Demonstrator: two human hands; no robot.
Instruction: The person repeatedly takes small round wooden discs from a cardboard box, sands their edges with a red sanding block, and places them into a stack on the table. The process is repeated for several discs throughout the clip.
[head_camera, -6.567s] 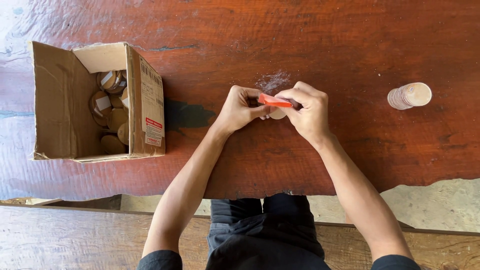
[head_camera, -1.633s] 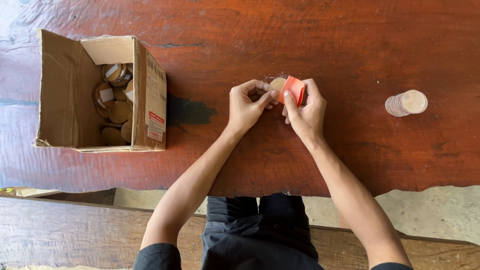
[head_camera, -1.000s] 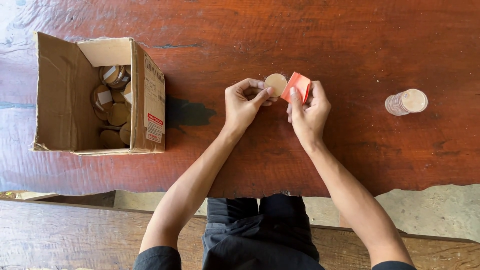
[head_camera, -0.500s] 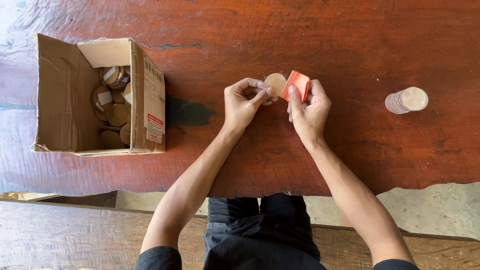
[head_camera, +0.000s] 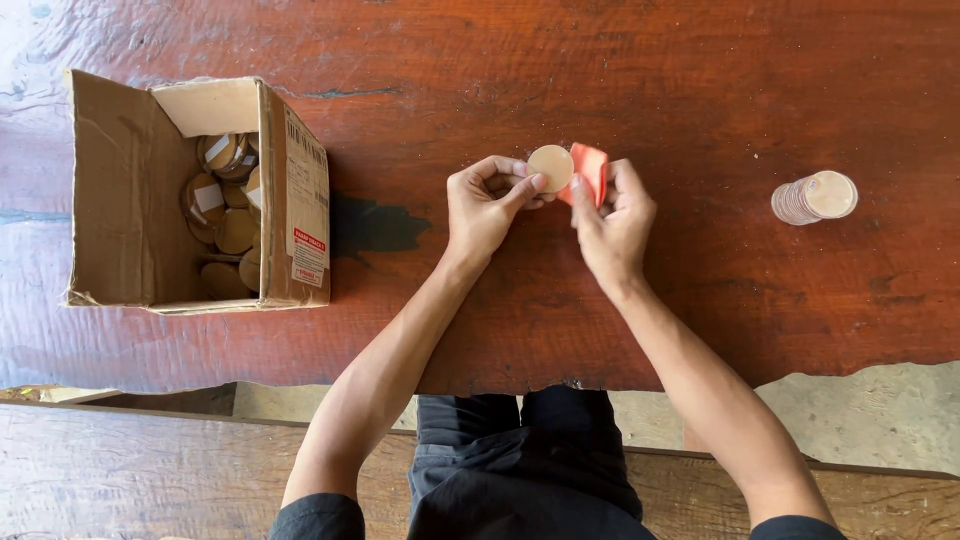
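My left hand (head_camera: 487, 205) pinches a small round wooden disc (head_camera: 550, 167) between thumb and fingertips, its flat face turned up toward me. My right hand (head_camera: 612, 224) grips a folded orange piece of sandpaper (head_camera: 590, 170) that stands on edge against the disc's right rim. Both hands hover just above the dark red wooden table (head_camera: 620, 70), near its middle.
An open cardboard box (head_camera: 130, 200) at the left holds several wooden discs (head_camera: 225, 205), some with white tape. A stack of similar discs (head_camera: 815, 196) lies at the right. The table's near edge and a wooden bench (head_camera: 120, 470) lie below, with my dark trousers between.
The disc has been turned face up and lifted a little. The sandpaper has shifted left until it touches the disc's rim. My arms have barely moved.
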